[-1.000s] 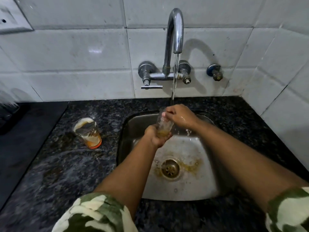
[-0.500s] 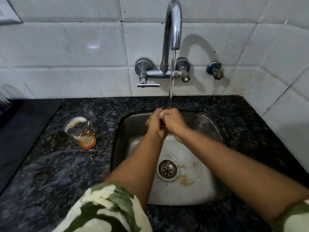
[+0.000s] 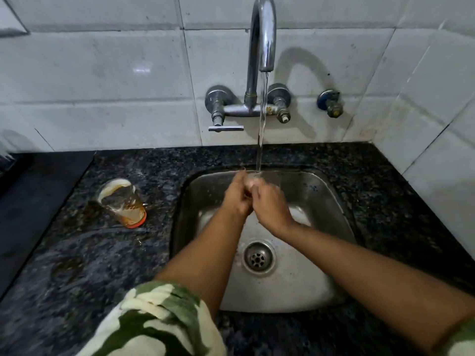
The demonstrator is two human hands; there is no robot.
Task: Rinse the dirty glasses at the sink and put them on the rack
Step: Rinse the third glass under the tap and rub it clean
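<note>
Dirty glass [image 3: 122, 201] sits upright on the black granite counter [image 3: 77, 253], left of the sink [image 3: 321, 196], well apart from both hands; milky film on the rim, brown-orange residue at the base, untouched. Moving right: left hand [image 3: 237, 199] and right hand [image 3: 271, 208] are pressed together over the back of the steel basin, both wrapped tight around a second glass [image 3: 250, 181], of which only a clear sliver shows between the fingers. That one sits directly under the running stream [image 3: 261, 124] from the wall-mounted tap [image 3: 262, 34], so water lands at or just by its rim; can't tell whether a finger is inside scrubbing. Drain [image 3: 257, 258] below the hands looks clear, basin mostly clean with faint specks. Progress, judged from this: one glass mid-rinse, one not yet started, none racked. No rack clearly in frame; something blurred at the far left edge could be it, can't confirm. Left to do: finish this rinse, rack it, then repeat for the counter glass. Writing: a small blue mark on the right inner wall of the basin, illegible; no brands or labels readable anywhere.
</note>
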